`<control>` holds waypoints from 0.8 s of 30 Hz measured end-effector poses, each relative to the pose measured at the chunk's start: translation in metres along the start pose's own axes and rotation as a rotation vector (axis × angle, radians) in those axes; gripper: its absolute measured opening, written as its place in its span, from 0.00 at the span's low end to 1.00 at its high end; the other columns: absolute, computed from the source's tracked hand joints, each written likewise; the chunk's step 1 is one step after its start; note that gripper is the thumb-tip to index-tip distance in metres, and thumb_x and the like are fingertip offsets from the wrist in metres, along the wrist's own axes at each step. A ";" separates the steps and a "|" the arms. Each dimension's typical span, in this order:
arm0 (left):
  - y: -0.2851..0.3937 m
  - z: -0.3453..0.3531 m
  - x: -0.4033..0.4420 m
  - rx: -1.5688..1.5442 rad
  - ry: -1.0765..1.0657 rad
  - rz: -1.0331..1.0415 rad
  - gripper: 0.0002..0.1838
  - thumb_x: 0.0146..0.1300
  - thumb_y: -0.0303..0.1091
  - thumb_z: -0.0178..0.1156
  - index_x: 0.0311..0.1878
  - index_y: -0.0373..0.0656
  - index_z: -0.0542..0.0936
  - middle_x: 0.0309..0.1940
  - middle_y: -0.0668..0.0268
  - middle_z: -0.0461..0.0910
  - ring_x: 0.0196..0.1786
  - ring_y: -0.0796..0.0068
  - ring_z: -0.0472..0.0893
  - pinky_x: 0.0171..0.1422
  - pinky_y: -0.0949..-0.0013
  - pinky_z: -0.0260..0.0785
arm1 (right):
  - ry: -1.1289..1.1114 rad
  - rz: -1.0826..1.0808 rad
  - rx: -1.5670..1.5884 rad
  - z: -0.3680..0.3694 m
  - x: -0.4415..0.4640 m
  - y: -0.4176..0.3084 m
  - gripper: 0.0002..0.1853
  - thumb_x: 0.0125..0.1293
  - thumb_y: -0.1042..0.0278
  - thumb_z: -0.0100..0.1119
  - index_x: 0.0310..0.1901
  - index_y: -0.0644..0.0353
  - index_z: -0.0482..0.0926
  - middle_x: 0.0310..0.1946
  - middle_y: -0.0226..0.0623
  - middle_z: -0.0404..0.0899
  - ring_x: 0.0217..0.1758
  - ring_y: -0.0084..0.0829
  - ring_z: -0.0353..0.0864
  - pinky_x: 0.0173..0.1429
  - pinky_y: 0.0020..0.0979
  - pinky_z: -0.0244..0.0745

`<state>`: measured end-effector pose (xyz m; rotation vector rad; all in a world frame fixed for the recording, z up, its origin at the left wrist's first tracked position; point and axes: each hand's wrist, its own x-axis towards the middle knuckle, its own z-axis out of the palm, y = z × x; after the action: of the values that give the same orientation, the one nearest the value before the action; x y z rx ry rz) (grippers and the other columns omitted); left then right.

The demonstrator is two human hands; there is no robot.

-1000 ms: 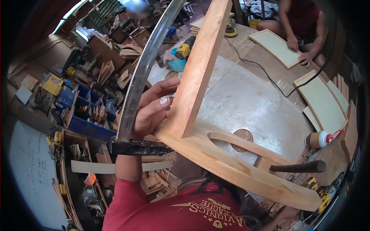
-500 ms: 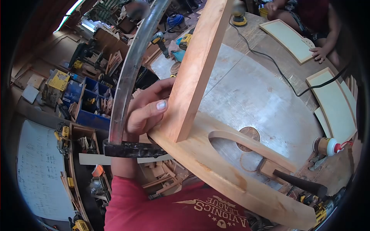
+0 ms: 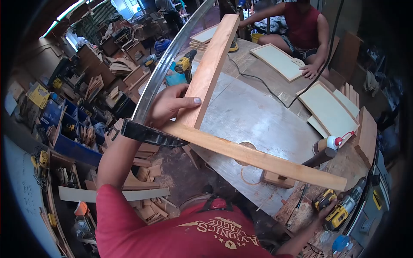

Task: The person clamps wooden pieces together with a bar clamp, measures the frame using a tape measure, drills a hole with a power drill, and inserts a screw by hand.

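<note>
My left hand [image 3: 174, 103] is closed around the lower end of a straight wooden board [image 3: 211, 71], its thumb along the face. The board's lower end meets a curved wooden piece [image 3: 262, 159] that stretches to the right above the table. A long steel bar clamp [image 3: 161, 71] runs beside the board, its black jaw [image 3: 152, 134] against the curved piece's left end. At the lower right, my right hand [image 3: 325, 213] is at a yellow-black cordless drill [image 3: 342, 215], fingers apparently wrapped around it. The clamp's dark handle [image 3: 320, 157] shows behind the curved piece.
A metal-topped table [image 3: 232, 107] lies beneath. Across it, a co-worker in a red sleeveless top [image 3: 303, 26] rests a hand on a framed panel [image 3: 277, 62]. Another panel [image 3: 329, 105], a glue bottle [image 3: 329, 144], a black cable [image 3: 269, 88] and a yellow drill [image 3: 186, 64] lie around.
The view has tilted up and back, bringing more of the room into sight. My right hand has come into view at the drill. My left hand keeps hold of the board.
</note>
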<state>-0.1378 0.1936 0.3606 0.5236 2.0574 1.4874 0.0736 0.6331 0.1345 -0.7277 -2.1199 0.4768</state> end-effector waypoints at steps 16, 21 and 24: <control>-0.009 -0.020 0.024 -0.037 -0.303 -0.064 0.32 0.67 0.40 0.67 0.61 0.21 0.71 0.50 0.49 0.82 0.50 0.63 0.87 0.56 0.63 0.79 | 0.310 0.275 0.344 -0.115 -0.146 -0.097 0.18 0.57 0.61 0.75 0.46 0.62 0.86 0.38 0.40 0.88 0.38 0.35 0.89 0.43 0.33 0.84; -0.025 -0.029 0.059 0.056 -0.395 -0.038 0.30 0.67 0.42 0.67 0.60 0.24 0.73 0.45 0.52 0.84 0.41 0.65 0.89 0.46 0.65 0.83 | 0.369 0.432 0.442 -0.149 -0.284 -0.138 0.19 0.55 0.62 0.76 0.46 0.62 0.85 0.38 0.39 0.88 0.38 0.34 0.89 0.42 0.33 0.84; -0.016 -0.022 0.040 0.117 -0.366 0.018 0.29 0.68 0.43 0.67 0.58 0.25 0.75 0.42 0.53 0.85 0.37 0.66 0.89 0.40 0.67 0.83 | 0.257 0.429 0.559 -0.132 -0.315 -0.180 0.19 0.55 0.62 0.77 0.46 0.62 0.85 0.38 0.39 0.88 0.38 0.34 0.89 0.42 0.32 0.84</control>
<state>-0.1827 0.1960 0.3425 0.7980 1.8582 1.1822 0.2748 0.3041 0.1282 -0.8528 -1.4804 1.0907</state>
